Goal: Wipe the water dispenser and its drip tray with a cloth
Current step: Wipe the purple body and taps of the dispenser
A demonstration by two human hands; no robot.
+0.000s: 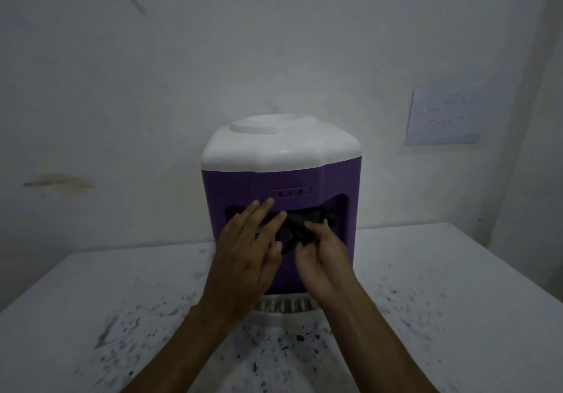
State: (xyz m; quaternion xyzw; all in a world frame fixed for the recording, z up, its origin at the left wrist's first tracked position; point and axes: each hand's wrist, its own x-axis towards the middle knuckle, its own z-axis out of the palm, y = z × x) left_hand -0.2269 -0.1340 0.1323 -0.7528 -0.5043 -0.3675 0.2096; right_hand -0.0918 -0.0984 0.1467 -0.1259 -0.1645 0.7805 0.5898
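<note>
Your left hand has its fingers stretched nearly straight, tips touching the purple front of the water dispenser just below the small oval panel with three dots. Your right hand curls its fingers around a dark, crumpled cloth, gripping it inside the tap recess at the middle of the dispenser's front. The dispenser stands at the far middle of the tabletop, a smooth plastic box with rounded corners, a white cap and a round raised lid. Its white slatted drip tray shows at the near foot, between your wrists. The tabletop is pale and flecked with dark specks. A pale paper sheet on the wall at far right bears faint writing, too blurred to read.
</note>
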